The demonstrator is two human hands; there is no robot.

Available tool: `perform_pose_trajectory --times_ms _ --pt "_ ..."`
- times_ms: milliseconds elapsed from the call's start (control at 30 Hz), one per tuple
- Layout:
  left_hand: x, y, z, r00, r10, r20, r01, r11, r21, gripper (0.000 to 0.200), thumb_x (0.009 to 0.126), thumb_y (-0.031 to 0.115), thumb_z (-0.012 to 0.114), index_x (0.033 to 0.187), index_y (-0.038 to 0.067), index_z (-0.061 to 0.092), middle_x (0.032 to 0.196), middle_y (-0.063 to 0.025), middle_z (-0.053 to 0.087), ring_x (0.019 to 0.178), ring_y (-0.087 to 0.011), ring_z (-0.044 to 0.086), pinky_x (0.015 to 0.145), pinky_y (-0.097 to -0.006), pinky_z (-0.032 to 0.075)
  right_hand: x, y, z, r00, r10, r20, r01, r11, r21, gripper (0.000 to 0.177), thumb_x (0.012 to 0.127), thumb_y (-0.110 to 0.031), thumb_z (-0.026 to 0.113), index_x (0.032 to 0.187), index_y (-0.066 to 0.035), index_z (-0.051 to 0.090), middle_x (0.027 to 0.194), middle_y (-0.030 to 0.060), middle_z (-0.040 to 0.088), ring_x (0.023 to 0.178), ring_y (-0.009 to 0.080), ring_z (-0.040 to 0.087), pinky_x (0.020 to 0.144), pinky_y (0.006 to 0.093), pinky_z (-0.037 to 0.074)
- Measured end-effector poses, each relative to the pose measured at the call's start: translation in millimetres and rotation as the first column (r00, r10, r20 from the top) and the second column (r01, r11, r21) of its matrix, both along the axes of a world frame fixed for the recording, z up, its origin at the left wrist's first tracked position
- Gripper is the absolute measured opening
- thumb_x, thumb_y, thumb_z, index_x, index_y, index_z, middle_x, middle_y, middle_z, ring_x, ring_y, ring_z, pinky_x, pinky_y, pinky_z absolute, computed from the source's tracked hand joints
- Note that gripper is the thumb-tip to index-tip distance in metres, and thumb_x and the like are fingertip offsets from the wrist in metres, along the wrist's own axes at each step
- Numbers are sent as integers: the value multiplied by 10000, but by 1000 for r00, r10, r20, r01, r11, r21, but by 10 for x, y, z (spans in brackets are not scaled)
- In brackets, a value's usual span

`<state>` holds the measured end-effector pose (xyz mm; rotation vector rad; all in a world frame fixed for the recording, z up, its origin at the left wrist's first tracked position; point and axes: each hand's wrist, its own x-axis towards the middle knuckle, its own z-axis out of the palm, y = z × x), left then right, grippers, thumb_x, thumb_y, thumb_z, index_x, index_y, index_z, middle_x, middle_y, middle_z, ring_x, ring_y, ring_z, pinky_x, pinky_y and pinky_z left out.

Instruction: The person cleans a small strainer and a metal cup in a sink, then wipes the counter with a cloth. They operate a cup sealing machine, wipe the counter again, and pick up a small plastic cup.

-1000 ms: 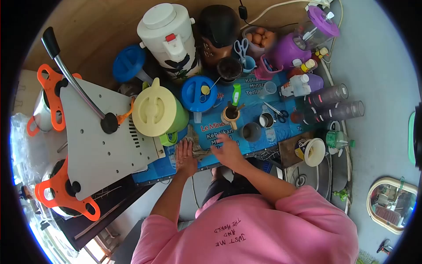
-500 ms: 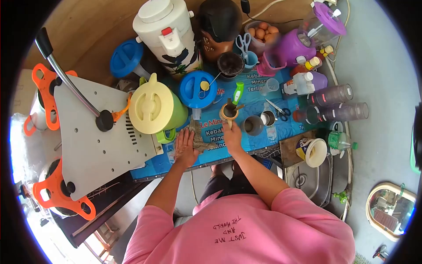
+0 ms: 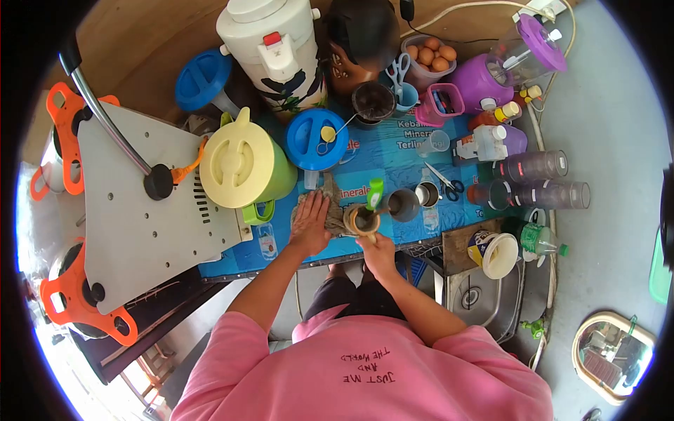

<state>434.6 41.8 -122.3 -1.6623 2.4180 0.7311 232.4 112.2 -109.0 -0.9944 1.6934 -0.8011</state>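
Observation:
My left hand (image 3: 310,221) lies flat, fingers stretched out, on a crumpled grey-brown cloth (image 3: 328,196) on the blue table cover. Just to its right, my right hand (image 3: 379,255) is closed around the handle of a tan-rimmed mug (image 3: 364,222). A green-handled utensil (image 3: 375,191) and a brown stick stand up out of the mug; their lower ends are hidden inside it. The mug sits against the cloth's right side. Close by on the right are a dark translucent cup (image 3: 402,205) and a small metal cup (image 3: 426,194).
A yellow-lidded green pitcher (image 3: 242,168) and a blue-lidded pitcher (image 3: 316,140) stand beyond my left hand. Scissors (image 3: 449,184) and stacked plastic cups (image 3: 547,194) lie to the right. A metal press with a long lever (image 3: 112,116) fills the left side; a sink (image 3: 484,295) is at lower right.
My right hand has drawn the mug toward me and down beside the cloth. My left hand has slid slightly right and away from me, farther onto the cloth. The view has shifted a little.

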Motion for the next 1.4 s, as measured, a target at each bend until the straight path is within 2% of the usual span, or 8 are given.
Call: perform_pose_trajectory --times_ms 100,267,367,533,1033,1200,1267,1400 --pt "-225 -133 7 1000 -17 -1 17 1000 16 905 810 268 614 1559 -7 188 1637 -208 136 1538 -345 40 1254 -448 39 -172 238 58 1000 31 -1 -31 999 -10 262 891 -220 649 779 15 624 643 136 620 571 214 585 560 388 452" --pt "-603 -363 -66 999 -37 2 37 997 -63 900 827 291 585 1560 -22 167 1643 -221 98 1537 -356 24 1254 -453 34 -489 367 714 989 142 33 -139 988 -70 140 880 -64 665 1002 -22 719 923 134 684 823 216 661 746 322 509" --pt "-793 -549 -117 999 -46 -18 44 997 -70 898 828 288 572 1560 -29 159 1646 -221 85 1538 -357 19 1253 -451 33 -623 491 755 991 128 28 -122 980 -159 155 881 -69 672 1021 -35 729 933 122 692 837 215 661 753 326 510" --pt "-1125 -883 -199 999 -32 -43 27 992 -122 887 823 275 566 1555 -35 172 1643 -225 100 1537 -357 32 1253 -448 32 -815 669 749 991 127 40 -124 989 -86 195 880 -88 686 1067 -56 733 1047 154 707 946 245 688 826 329 533" --pt "-2029 -1954 -361 981 -174 -88 147 958 -247 851 815 289 571 1539 -18 244 1619 -218 204 1529 -346 109 1252 -449 66 -1112 793 675 996 19 82 -17 1000 -25 183 891 -98 686 1061 -59 744 1052 150 714 981 246 687 869 339 522" --pt "-1861 -1892 -309 962 -230 -150 185 947 -263 793 818 217 590 1535 42 301 1614 -176 254 1524 -334 145 1252 -460 92 -1145 775 692 994 27 104 -26 1000 -14 168 890 -98 693 1043 -66 753 1028 141 716 973 239 690 855 333 523" --pt "-1576 -1698 -258 910 -362 -200 312 918 -244 796 786 107 623 1529 90 339 1607 -137 291 1516 -328 180 1249 -474 129 -1141 796 687 998 26 57 -26 1000 -8 167 889 -92 688 1040 -65 753 1030 141 716 954 240 693 841 330 528" --pt "-1074 -1041 -135 963 -203 -179 172 970 -172 755 793 70 616 1511 98 382 1611 -114 294 1517 -311 189 1248 -473 133 -1147 824 626 998 39 48 -39 999 5 172 884 -86 685 1040 -64 751 1017 140 717 936 238 695 824 328 533"
